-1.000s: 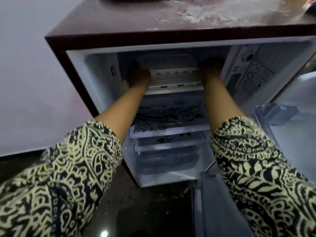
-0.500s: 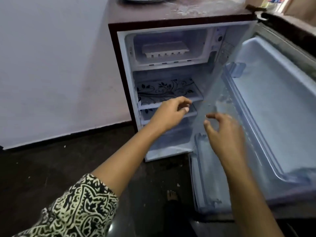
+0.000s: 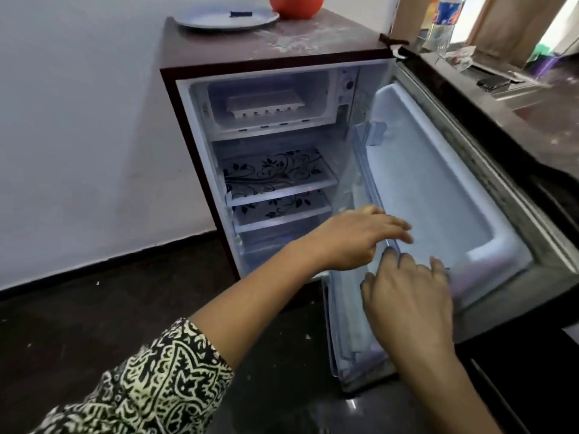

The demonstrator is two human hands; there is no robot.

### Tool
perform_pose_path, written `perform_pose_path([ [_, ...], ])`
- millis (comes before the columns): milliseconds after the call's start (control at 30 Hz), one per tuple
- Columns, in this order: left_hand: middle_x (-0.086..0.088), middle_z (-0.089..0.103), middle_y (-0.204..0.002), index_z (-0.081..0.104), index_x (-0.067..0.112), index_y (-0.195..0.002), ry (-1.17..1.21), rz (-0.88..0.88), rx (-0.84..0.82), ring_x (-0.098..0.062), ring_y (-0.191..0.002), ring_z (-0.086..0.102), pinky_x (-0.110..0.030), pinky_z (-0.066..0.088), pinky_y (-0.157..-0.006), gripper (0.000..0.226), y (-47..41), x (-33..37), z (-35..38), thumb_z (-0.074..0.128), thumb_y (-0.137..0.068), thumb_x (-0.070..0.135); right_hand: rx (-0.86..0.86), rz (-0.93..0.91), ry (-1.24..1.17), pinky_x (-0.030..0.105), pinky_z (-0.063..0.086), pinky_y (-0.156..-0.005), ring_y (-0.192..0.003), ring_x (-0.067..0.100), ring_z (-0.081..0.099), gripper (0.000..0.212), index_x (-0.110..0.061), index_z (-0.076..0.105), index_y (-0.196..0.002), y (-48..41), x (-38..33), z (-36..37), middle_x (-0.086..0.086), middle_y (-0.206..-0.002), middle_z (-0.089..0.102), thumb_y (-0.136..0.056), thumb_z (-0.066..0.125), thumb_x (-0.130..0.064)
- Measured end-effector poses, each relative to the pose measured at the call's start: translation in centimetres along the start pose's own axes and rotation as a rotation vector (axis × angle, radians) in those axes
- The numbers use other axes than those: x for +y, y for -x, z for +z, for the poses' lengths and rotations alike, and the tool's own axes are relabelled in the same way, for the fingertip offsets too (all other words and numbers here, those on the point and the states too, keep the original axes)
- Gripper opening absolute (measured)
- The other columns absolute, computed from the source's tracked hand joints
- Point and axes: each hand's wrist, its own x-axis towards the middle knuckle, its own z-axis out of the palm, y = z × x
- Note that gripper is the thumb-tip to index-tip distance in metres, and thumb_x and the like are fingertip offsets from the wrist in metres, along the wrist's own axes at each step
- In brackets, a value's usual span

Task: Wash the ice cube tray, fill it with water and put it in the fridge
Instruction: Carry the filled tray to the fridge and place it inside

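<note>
With the white plastic ice cube tray (image 3: pixel 264 104) in the top freezer box of the small maroon fridge (image 3: pixel 313 42), our left hand (image 3: pixel 360 236) and right hand (image 3: pixel 407 303), fingers loosely straight and empty, reach its open white-lined door (image 3: pixel 423 189), best swung shut gently.
</note>
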Motion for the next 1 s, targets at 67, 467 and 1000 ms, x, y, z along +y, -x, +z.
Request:
perform_pose_path([
  [67,0.012,0.048,-0.147,0.056,0.027,-0.134,-0.05,-0.029,-0.031,-0.016,-0.123,0.042,-0.039,0.041,-0.098,0.057,0.9,-1.1,0.1,0.045,-0.089,-0.005,-0.039,-0.076,0.004,0.046,0.012,-0.115,-0.128,0.03,0.045,0.053,-0.003,0.032,-0.141,-0.2,-0.6,-0.1,0.019,-0.137,0.049,-0.097,0.029,-0.034],
  [467,-0.002,0.066,-0.127,0.064,0.023,-0.12,0.639,-0.385,0.359,-0.012,-0.119,0.06,-0.033,0.047,-0.102,0.031,11.7,-8.0,-5.6,0.045,-0.102,0.006,0.464,-0.623,-0.532,0.042,0.031,-0.11,-0.103,0.019,0.065,0.038,-0.015,0.071,-0.106,3.4,-6.9,-7.9,0.0,-0.107,0.071,-0.085,0.045,-0.034],
  [1000,0.008,0.038,-0.153,0.034,0.033,-0.15,-0.23,-0.724,0.583,-0.014,-0.139,0.034,-0.039,0.041,-0.102,0.082,17.0,-13.6,-14.9,0.059,-0.081,0.068,0.611,-0.509,-0.599,0.051,0.016,-0.115,-0.135,0.029,0.037,0.049,-0.01,0.048,-0.136,-13.0,-17.9,-7.7,0.012,-0.146,0.043,-0.09,0.056,-0.024],
])
